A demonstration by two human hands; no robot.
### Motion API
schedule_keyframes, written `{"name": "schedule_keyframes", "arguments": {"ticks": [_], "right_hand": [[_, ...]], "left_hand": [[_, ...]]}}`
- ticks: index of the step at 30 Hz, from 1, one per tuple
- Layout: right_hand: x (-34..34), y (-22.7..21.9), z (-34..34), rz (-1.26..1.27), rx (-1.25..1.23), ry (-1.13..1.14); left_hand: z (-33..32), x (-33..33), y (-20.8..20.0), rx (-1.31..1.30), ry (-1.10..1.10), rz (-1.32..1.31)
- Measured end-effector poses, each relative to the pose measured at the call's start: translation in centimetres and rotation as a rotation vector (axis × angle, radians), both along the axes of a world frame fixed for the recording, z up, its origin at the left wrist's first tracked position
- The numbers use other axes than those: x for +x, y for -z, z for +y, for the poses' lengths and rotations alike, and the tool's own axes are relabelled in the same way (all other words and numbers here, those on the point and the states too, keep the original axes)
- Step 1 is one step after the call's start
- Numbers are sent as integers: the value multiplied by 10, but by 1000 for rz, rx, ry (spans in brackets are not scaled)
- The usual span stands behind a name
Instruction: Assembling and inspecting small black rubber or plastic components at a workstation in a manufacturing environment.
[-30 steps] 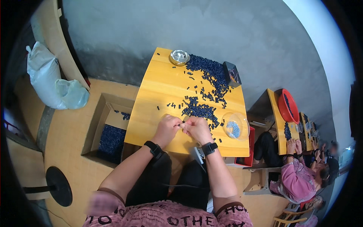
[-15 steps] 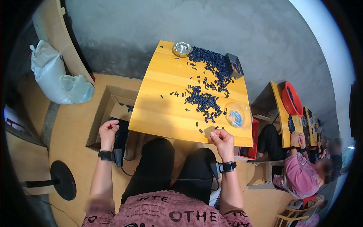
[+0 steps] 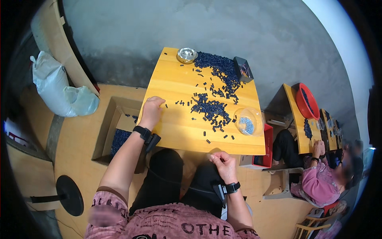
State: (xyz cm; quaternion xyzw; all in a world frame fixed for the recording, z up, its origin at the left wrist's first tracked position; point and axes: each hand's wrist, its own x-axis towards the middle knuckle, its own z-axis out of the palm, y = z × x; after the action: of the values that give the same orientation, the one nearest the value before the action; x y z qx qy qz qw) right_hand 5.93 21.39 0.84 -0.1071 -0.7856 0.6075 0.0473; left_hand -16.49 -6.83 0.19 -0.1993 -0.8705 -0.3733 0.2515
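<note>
My left hand (image 3: 152, 112) is over the left side of the wooden table (image 3: 167, 133), its fingers curled together. Just beside its fingertips lies a small black piece (image 3: 166, 106). My right hand (image 3: 225, 166) is at the table's front edge, thumb and forefinger pinched together; whatever they hold is too small to make out. A loose pile of short dark cylindrical pieces (image 3: 209, 108) covers the middle of the table, with a bigger heap (image 3: 215, 62) behind it. To the right stands a clear plastic bowl (image 3: 258, 119) holding small silvery-blue parts (image 3: 246, 126).
A metal bowl (image 3: 187, 55) and a black box (image 3: 243, 69) stand at the table's back. Left of the table is a cardboard box (image 3: 104, 131) with dark pieces inside. A red box (image 3: 268, 145) sits at the right; beyond, a person (image 3: 318, 175) works at another table.
My left hand has moved from above the cardboard box up and right onto the table. My right hand has drawn back slightly toward me and left, still pinched.
</note>
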Motion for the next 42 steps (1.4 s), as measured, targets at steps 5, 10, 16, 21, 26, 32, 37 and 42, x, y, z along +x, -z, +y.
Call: {"name": "schedule_keyframes", "arguments": {"ticks": [5,10,16,21,26,32,37,42], "right_hand": [[6,1,12,-29,-26,37],[6,7,15,-11,-60,65],[3,7,13,26,-53,35],[5,2,15,-4,-9,40],[5,5,14,15,4,32],[4,5,14,11,7,34],[4,7,17,24,32,30],[5,4,15,8,45,26]], "left_hand": [[20,2,6,-129,95,-88],[56,10,2,-173,202,-100],[90,8,-4,-101,258,-144],[102,8,-15,-130,52,-77],[102,-1,-11,-115,-95,-204],[90,-9,-7,-65,-64,-379],[92,-3,-20,-113,-20,-531],[94,-4,-19,-145,-130,-439]]}}
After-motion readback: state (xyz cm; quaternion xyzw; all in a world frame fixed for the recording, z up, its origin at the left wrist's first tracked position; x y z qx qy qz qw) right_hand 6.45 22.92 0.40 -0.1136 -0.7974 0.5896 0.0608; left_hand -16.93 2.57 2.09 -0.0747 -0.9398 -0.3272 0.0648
